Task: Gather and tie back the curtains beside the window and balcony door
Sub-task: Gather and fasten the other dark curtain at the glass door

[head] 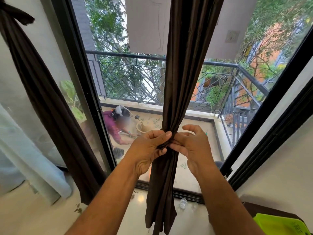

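A dark brown curtain [184, 65] hangs gathered into a narrow bundle in front of the open balcony door. A fabric tie [165, 144] of the same brown wraps the bundle at hand height. My left hand [149, 143] pinches the tie against the bundle between thumb and fingers. My right hand [193, 141] touches the tie from the right side with its lower fingers, while its upper fingers are spread and loosely curved. A second brown curtain [50, 102] hangs at the left, knotted near the top.
The black door frame [88, 85] stands left, another black frame [271, 119] right. A person crouches on the balcony floor [199, 167] beside a pot [146, 125]. A sheer white curtain [33, 160] hangs far left. A green tray [279, 224] sits at the lower right.
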